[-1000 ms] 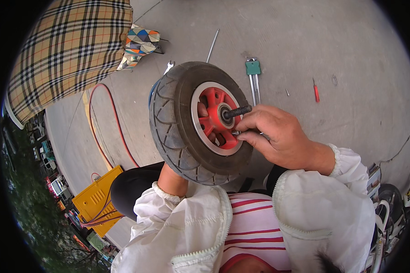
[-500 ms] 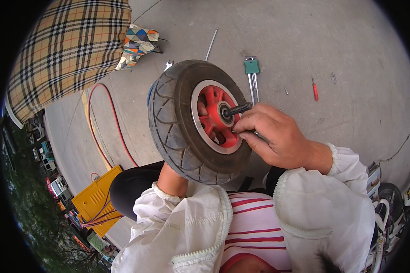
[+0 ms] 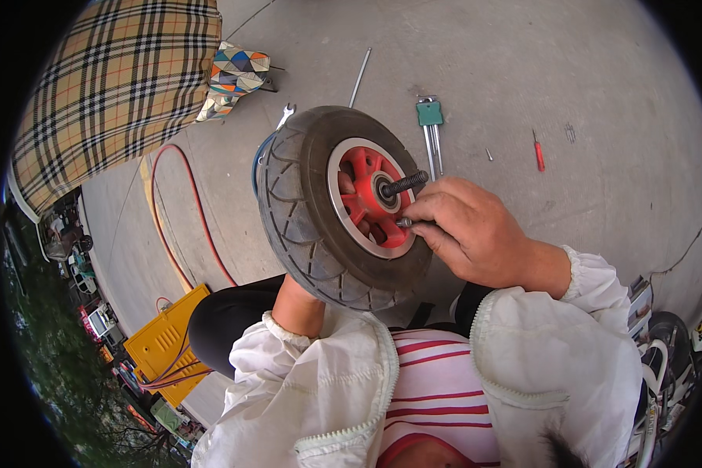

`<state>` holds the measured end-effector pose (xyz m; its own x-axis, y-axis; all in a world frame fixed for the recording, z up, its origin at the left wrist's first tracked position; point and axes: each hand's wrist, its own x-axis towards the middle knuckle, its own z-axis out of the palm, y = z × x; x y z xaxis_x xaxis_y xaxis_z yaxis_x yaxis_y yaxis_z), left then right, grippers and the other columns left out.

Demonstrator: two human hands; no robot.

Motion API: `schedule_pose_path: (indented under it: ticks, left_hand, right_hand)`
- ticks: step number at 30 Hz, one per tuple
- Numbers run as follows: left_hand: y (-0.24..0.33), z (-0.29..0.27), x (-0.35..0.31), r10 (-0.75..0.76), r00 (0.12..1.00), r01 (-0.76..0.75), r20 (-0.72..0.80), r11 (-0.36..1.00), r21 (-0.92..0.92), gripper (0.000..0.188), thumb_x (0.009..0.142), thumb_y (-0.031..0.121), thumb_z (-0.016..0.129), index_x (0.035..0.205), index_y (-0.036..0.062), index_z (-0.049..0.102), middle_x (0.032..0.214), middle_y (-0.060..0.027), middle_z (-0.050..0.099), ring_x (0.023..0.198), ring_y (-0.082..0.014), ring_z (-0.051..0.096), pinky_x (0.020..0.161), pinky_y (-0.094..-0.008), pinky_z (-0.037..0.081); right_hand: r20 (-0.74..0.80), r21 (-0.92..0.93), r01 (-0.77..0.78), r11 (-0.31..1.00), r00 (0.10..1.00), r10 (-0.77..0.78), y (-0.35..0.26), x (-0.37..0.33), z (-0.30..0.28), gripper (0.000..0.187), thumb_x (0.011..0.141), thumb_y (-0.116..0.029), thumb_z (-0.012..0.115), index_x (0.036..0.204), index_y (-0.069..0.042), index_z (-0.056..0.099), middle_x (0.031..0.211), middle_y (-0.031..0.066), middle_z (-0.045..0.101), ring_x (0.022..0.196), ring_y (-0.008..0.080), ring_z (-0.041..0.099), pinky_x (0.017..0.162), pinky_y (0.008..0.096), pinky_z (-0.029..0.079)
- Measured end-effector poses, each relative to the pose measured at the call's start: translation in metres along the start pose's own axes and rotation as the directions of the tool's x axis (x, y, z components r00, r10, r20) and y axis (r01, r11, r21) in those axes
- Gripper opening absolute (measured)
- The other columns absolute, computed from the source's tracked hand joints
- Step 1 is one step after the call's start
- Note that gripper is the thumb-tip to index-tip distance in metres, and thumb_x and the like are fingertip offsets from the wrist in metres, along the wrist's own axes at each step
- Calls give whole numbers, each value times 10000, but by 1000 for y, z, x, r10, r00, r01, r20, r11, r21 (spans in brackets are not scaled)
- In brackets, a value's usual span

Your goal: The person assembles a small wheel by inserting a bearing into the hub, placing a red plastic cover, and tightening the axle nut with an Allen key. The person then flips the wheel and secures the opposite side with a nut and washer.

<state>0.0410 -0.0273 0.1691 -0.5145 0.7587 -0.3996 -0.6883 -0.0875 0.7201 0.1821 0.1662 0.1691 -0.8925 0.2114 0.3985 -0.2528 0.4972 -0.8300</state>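
Note:
A small wheel with a worn black tyre (image 3: 296, 210) and a red hub (image 3: 366, 168) is held up in front of me, tilted to the right. A threaded black axle (image 3: 404, 184) sticks out of its bearing. My left hand (image 3: 346, 185) grips the wheel from behind; its fingers show through the hub's openings, the rest is hidden. Thumb and forefinger of my right hand (image 3: 472, 230) pinch a small metal bolt (image 3: 403, 223) against the red hub, just below the axle.
On the concrete lie an open-end wrench (image 3: 286, 115), a metal rod (image 3: 360, 78), a hex key set in a green holder (image 3: 429, 114), a small metal piece (image 3: 489, 154) and a red screwdriver (image 3: 539, 154). A red hose (image 3: 189, 156) curves by a yellow panel (image 3: 160, 335). Plaid cloth (image 3: 132, 78) hangs far left.
The wheel has turned and shifted slightly. My right fingers have drawn back a little, so the bolt between them now shows at the hub.

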Motion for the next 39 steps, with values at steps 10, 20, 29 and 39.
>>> schedule_pose_path:
  ticks: [10,20,29,39]
  left_hand:
    - [5,7,5,-9,1000,11,28,997,-70,424,907,109,677,1298,78,517,1236,-25,553,1063,-150,632,811,-246,595]
    - [-8,-15,7,-4,998,9,-70,997,70,405,887,101,689,1260,88,531,1211,-28,577,1046,-144,642,763,-221,611]
    - [-7,1,4,7,997,-8,-75,1000,-11,444,893,66,672,1305,92,508,1246,-20,556,1081,-150,630,803,-223,605]
    - [-6,3,1,18,997,-15,-71,999,45,460,895,98,687,1321,92,514,1232,2,568,1053,-130,636,833,-244,589]
  right_hand:
    - [8,53,8,999,1000,-8,2,-1,-3,190,807,-44,718,960,-47,604,876,98,600,784,291,612,679,382,505]
    - [87,-175,145,974,988,-131,2,-1,4,260,789,-70,698,1016,-26,579,888,115,584,764,284,583,659,374,497]
    - [44,-191,128,973,992,-122,9,-5,10,227,820,-98,660,1004,-29,546,878,106,557,738,253,549,633,348,491]
    - [115,-344,211,915,977,-182,10,-3,5,221,775,-147,694,931,-55,569,816,61,529,706,214,532,585,328,470]
